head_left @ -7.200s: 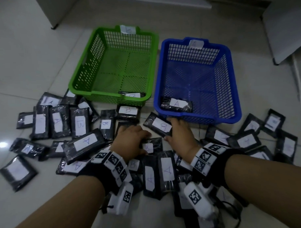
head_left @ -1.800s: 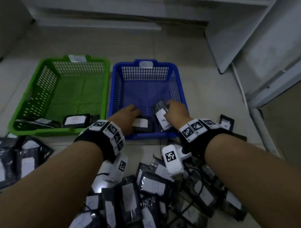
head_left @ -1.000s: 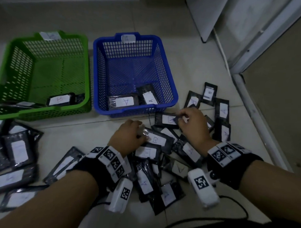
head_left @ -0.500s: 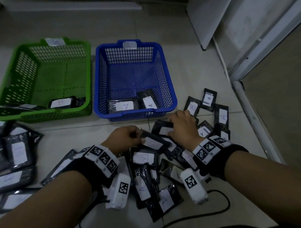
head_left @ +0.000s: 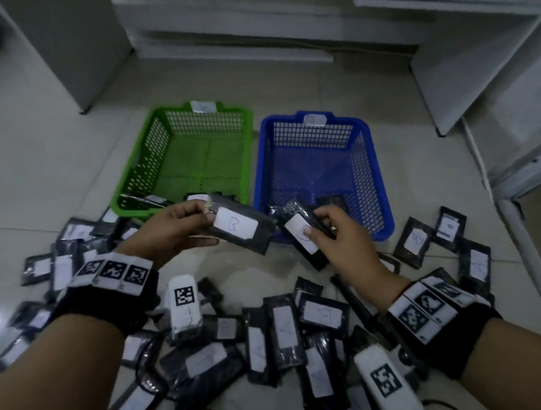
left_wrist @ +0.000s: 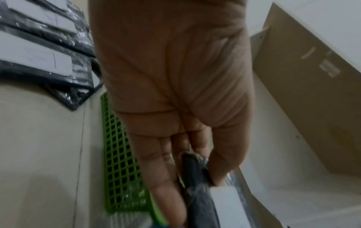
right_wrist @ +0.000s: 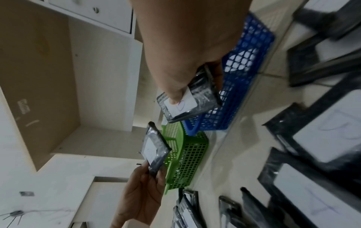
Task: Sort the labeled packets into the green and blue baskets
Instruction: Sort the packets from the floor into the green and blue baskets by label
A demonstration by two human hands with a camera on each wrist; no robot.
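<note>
Two packets, on the floor half a second ago, are now lifted at frame centre — a B-labeled packet (head_left: 240, 227) pinched by the left hand (head_left: 173, 232) before the green basket (head_left: 200, 147), another packet (head_left: 303, 233) clamped in the right hand (head_left: 343, 238) before the blue basket (head_left: 383, 196) — so dropping is judged next.

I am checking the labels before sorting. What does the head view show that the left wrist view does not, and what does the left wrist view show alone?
Only the head view shows the blue basket, the right hand pinching its packet, and the B on the left packet's label.

Only the left wrist view shows the brown board to the side.

Both show the left hand pinching a black packet near the green basket.
</note>
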